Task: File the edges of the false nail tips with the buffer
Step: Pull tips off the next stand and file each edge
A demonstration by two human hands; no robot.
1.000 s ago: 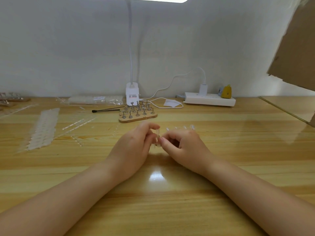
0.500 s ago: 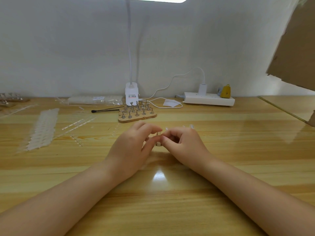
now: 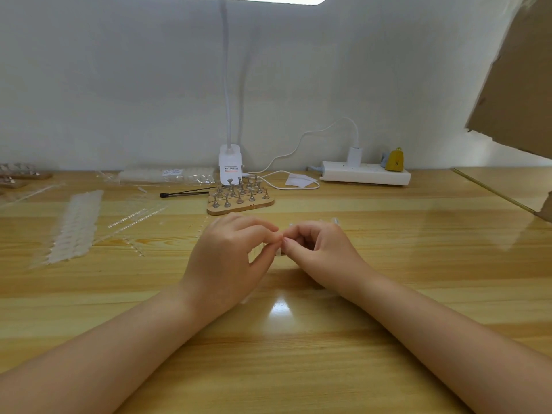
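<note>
Both forearms come in from the near edge of the worktop (image 3: pixel 298 369) and meet at its middle. Left hand (image 3: pixel 227 258) and right hand (image 3: pixel 319 252) are fingertip to fingertip, fingers curled in on both. A small clear false nail tip (image 3: pixel 279 253) shows just below where the thumbs meet, pinched between the two hands; too small to tell which fingers carry it. No buffer can be made out in either hand. A few more clear tips (image 3: pixel 334 221) peek out just behind the right hand's knuckles; whether they sit on the fingers or on the wood cannot be told.

Left of the hands, toward the left edge, a long strip of clear nail tips (image 3: pixel 74 227) lies on the wood, with thin clear plastic sprues (image 3: pixel 137 215) between it and the hands. Just beyond the hands stands a wooden nail stand (image 3: pixel 240 204) with small metal holders upright on it. A black-tipped stick (image 3: pixel 185 192) lies just left of the stand. Behind it, a bag of tips (image 3: pixel 167 176) lies along the far edge. The white lamp base (image 3: pixel 230 164) sits at the far edge, its neck going up the wall. Right of it, a white cable (image 3: pixel 298 183) loops to a power strip (image 3: pixel 366 174) with a white plug and a small yellow item (image 3: pixel 394 159) on it. A cardboard sheet (image 3: pixel 519 79) hangs in at the upper right.
</note>
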